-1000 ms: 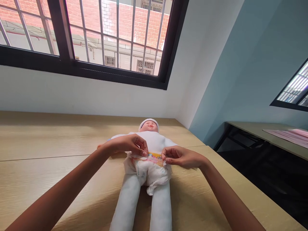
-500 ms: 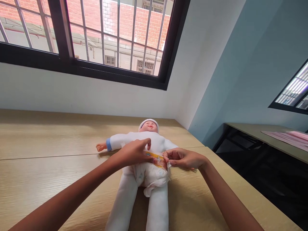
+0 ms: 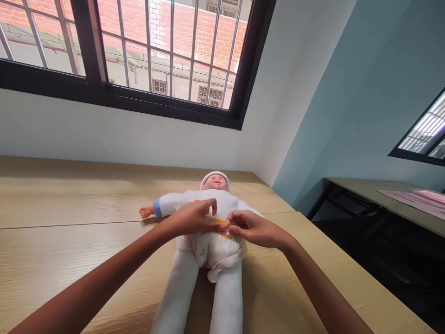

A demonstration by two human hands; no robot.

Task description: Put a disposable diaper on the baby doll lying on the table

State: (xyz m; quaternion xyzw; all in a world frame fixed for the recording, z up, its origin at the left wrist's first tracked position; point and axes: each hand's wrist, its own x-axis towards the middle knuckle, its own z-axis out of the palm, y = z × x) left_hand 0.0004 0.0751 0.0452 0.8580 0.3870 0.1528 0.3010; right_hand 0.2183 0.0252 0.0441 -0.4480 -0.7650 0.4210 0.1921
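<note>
A baby doll (image 3: pixel 222 203) in a white suit and cap lies on its back on the wooden table, its head toward the wall. Around its hips is a white diaper (image 3: pixel 222 253) with a yellow printed band at the waist. My left hand (image 3: pixel 196 217) rests on the band's left part, thumb pressed down and index finger curled above it. At the band's middle, the thumb and index finger of my right hand (image 3: pixel 252 228) pinch part of the diaper, close to my left thumb. The pinched piece is mostly hidden by the fingers.
The wooden table (image 3: pixel 69 195) meets a white wall under a barred window (image 3: pixel 170 51). Its right edge slants down toward the lower right. Beyond a dark gap stands another table (image 3: pixel 361 185) with pink cloth (image 3: pixel 417 199) on it.
My right hand has moved left from the diaper's right side to the middle of the waistband, carrying the pinched edge. My left hand has stayed nearly in place.
</note>
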